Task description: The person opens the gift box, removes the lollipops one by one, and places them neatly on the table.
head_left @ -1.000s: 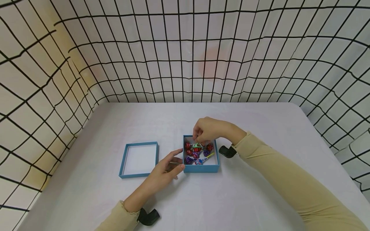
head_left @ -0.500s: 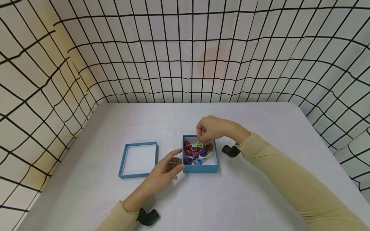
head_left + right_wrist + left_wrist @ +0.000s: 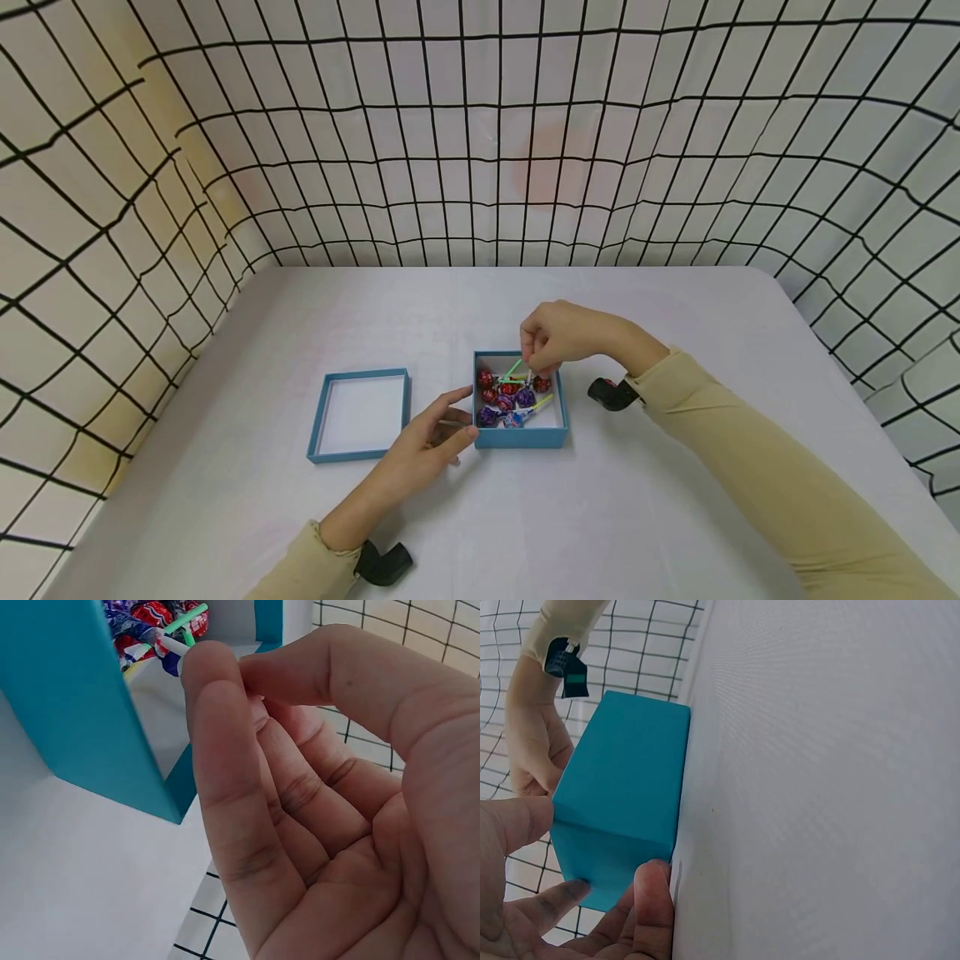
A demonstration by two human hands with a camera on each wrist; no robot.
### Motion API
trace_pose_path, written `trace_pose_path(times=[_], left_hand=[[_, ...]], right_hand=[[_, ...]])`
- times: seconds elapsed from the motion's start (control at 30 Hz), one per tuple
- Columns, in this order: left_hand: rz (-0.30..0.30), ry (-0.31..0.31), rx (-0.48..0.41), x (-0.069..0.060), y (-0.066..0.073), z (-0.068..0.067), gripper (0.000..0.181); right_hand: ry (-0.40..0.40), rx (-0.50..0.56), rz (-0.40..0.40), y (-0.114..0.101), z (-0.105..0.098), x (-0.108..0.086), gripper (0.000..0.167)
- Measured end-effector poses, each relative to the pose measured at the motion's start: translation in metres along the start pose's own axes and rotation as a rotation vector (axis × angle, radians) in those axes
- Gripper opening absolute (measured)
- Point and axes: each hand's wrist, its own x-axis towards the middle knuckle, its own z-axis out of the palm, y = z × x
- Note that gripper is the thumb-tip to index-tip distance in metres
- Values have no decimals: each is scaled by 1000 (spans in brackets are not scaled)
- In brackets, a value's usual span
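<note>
An open blue box (image 3: 521, 438) with a white inside holds several wrapped lollipops (image 3: 506, 402) in red, purple and blue. My right hand (image 3: 566, 335) is over its back right corner, thumb and index finger pinching the white stick of a lollipop (image 3: 171, 643); the fingertips hide the stick's end. Green sticks (image 3: 513, 372) lie close by the fingers. My left hand (image 3: 423, 446) rests against the box's left side, thumb at the near corner and fingers loosely bent. In the left wrist view, its fingertips (image 3: 654, 892) touch the blue wall.
A shallow blue-rimmed lid (image 3: 313, 454), white inside, lies left of the box. White cloth covers the table (image 3: 637, 492). Black grid lines mark the pale walls (image 3: 480, 125) around the back and sides. Each wrist carries a small black camera mount (image 3: 384, 565).
My right hand has shifted slightly to the right above the box, with the lollipop stick at its fingertips. A green stick has tilted up. My left hand stays in place.
</note>
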Motion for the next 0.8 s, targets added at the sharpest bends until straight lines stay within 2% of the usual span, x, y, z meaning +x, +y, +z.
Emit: trace_pose_path(times=[0.3,0.8], left_hand=[[3,-7,0,0,0,-1,61],[-6,5,-2,-1,-1,-1,60]], right_hand=[[46,73,-18,16,1,-9,4],[140,331,-14,41,9,-26,9]])
